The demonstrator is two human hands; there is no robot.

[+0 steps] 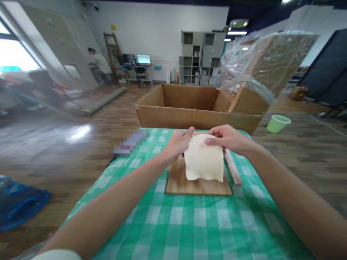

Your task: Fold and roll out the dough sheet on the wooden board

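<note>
A pale, flat sheet of dough (pixel 204 160) hangs between my hands, its lower edge draping over a wooden board (pixel 199 187). My left hand (pixel 181 141) grips its upper left edge, thumb up. At the upper right, my right hand (pixel 226 139) pinches it with the thumb on the near face and the fingers behind. Some fingers of both hands are hidden by the sheet. Just right of the board lies a pale rolling pin (pixel 233 168), partly covered by my right hand and the dough.
A green-and-white checked tablecloth (pixel 176 224) covers the table. Past its far edge stands a large open cardboard box (pixel 195 117). A blurred-out object (pixel 131 142) lies at the table's far left. A green bucket (pixel 278 123) stands on the floor at right. One person (pixel 100 65) sits far back left.
</note>
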